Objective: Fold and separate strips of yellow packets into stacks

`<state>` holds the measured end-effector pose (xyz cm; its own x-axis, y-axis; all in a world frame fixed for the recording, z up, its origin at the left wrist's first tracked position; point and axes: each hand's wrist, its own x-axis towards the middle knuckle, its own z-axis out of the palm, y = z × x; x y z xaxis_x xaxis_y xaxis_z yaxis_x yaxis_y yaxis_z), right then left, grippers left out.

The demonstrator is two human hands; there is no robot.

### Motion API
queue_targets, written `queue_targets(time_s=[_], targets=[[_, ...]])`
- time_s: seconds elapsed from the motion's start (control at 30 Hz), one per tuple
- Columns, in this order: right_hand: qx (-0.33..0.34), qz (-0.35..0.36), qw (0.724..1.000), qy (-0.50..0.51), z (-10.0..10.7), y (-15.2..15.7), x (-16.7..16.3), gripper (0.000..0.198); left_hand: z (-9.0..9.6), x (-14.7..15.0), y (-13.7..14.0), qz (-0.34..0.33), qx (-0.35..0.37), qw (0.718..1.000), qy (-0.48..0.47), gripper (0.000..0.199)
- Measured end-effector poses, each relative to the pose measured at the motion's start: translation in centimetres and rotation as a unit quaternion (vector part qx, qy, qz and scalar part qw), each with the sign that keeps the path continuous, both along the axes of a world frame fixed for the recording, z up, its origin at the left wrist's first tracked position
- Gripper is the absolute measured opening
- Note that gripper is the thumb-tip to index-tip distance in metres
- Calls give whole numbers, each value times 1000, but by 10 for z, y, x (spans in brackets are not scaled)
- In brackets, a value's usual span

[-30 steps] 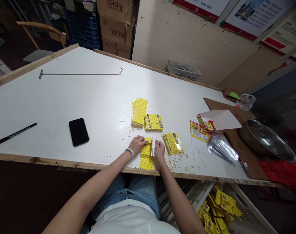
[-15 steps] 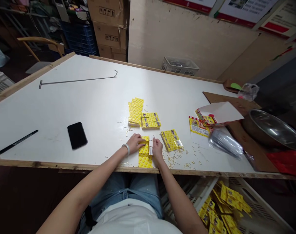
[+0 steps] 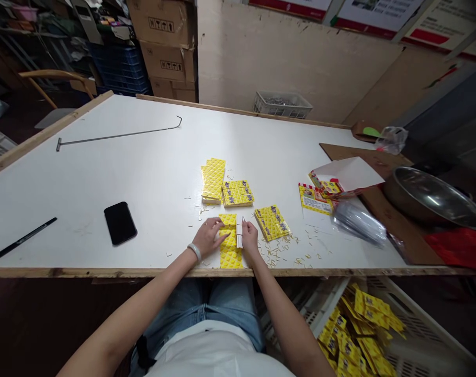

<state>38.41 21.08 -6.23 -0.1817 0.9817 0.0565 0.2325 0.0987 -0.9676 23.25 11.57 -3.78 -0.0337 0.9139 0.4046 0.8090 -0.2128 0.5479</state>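
Near the table's front edge lies a yellow patterned card sheet [image 3: 230,257], with cut pieces over it. My left hand [image 3: 207,238] rests at its left side, thumb and fingers apart, the fingertips touching the yellow card. On the other side, my right hand [image 3: 249,238] has its fingers closed on a white card flap [image 3: 239,240] that stands along the sheet's right edge. Just beyond are a stack of yellow cards with purple figures [image 3: 238,193] and a stack of plain-patterned yellow cards [image 3: 214,178]. Right of my right hand sits another yellow stack [image 3: 272,222].
Thin offcuts [image 3: 277,251] litter the table at right. A phone [image 3: 120,223], a pen [image 3: 24,239] and a hooked metal rod [image 3: 120,135] lie leftward. An opened box [image 3: 351,175], plastic sleeves [image 3: 359,222] and a metal bowl [image 3: 438,196] are rightward. Below stands a crate [image 3: 426,327] of yellow packs.
My left hand has drawn slightly left, and its fingers have spread from the card. The right hand keeps its hold on the white flap. The whole view has shifted a little.
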Motion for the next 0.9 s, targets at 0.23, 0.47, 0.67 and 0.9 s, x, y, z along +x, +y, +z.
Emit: queue_targets(time_s=[0.23, 0.47, 0.67, 0.9], targets=[[-10, 2, 1000, 5, 3, -2, 1, 45, -9, 25, -9, -100, -78, 992, -2, 20], [-10, 8, 1000, 2, 1, -4, 3, 42, -11, 25, -6, -97, -91, 991, -29, 14], [-12, 11, 1000, 0, 0, -3, 3, 42, -12, 32, -1, -56, -114, 990, -63, 11], [-7, 13, 1000, -5, 4, -5, 2, 44, -6, 19, 3, -82, -153, 979, -106, 29]])
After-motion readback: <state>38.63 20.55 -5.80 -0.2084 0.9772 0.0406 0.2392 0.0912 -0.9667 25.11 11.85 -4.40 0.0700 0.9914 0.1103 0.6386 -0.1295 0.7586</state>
